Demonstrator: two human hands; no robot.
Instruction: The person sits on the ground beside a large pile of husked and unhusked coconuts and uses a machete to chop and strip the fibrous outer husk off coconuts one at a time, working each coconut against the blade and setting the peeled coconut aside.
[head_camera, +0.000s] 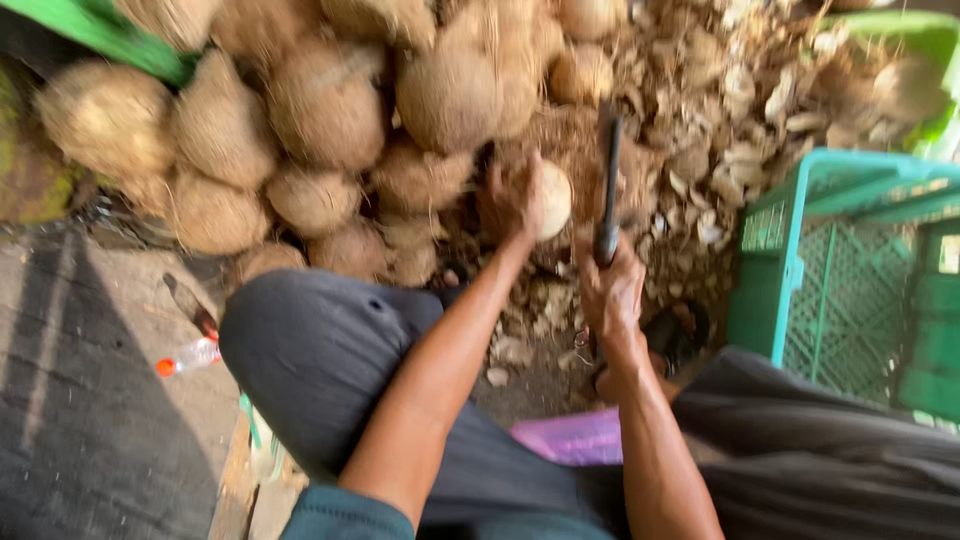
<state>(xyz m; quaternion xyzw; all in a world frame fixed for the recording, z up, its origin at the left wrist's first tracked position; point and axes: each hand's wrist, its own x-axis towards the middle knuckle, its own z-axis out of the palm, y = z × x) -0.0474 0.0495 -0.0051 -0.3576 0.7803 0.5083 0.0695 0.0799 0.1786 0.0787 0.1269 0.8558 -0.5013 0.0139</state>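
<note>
My left hand (512, 200) grips a partly peeled coconut (553, 198), pale on its right side, held out in front of my knees. My right hand (610, 285) is closed round the dark handle of a long knife (609, 180), whose blade points up and away, just right of the coconut. The blade stands close beside the coconut; the frame is blurred, so I cannot tell whether they touch. Both forearms reach forward over my grey-trousered legs.
A heap of brown husked coconuts (330, 100) fills the back left. Husk scraps (720, 110) litter the ground at the right. A teal plastic crate (830, 270) stands at the right. A small plastic bottle (190, 356) lies at the left, a pink bag (570, 437) between my legs.
</note>
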